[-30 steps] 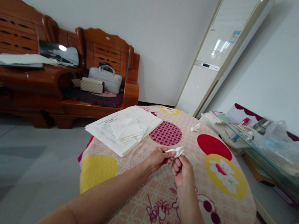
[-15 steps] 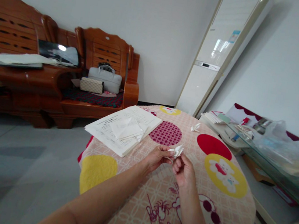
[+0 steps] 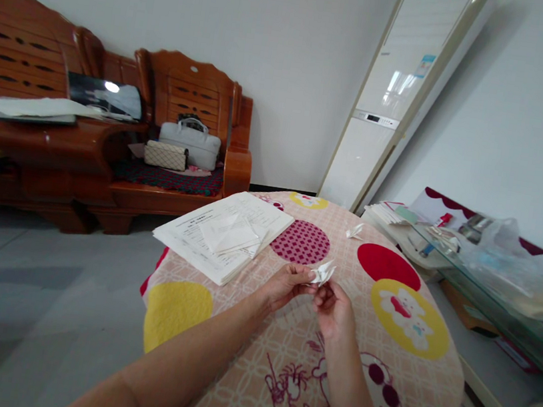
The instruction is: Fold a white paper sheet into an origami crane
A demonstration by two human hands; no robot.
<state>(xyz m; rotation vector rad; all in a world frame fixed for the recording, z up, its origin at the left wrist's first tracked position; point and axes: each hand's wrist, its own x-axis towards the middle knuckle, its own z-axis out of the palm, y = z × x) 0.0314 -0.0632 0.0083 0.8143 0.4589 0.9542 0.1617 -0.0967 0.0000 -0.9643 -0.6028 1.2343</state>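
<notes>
A small white folded paper crane [image 3: 324, 273] is held just above the round table, between my two hands. My left hand [image 3: 288, 287] pinches its left side between thumb and fingers. My right hand [image 3: 334, 305] has its fingertips closed against the crane's lower right side, with the other fingers curled. Farther back on the cloth lies a second white folded paper piece [image 3: 354, 231], out of reach of both hands. To the left, a stack of printed sheets [image 3: 185, 240] carries a loose white square of paper [image 3: 228, 232].
A patterned cloth [image 3: 235, 387] covers the round table. On the right stands a glass-topped stand [image 3: 495, 296] with plastic bags and papers. Wooden chairs [image 3: 200, 96] with bags line the left wall, and a tall white air conditioner [image 3: 366, 149] fills the corner.
The fingers of my right hand have shifted slightly under the crane, and the crane has turned a little. My left hand keeps its pinch; the papers lie where they were.
</notes>
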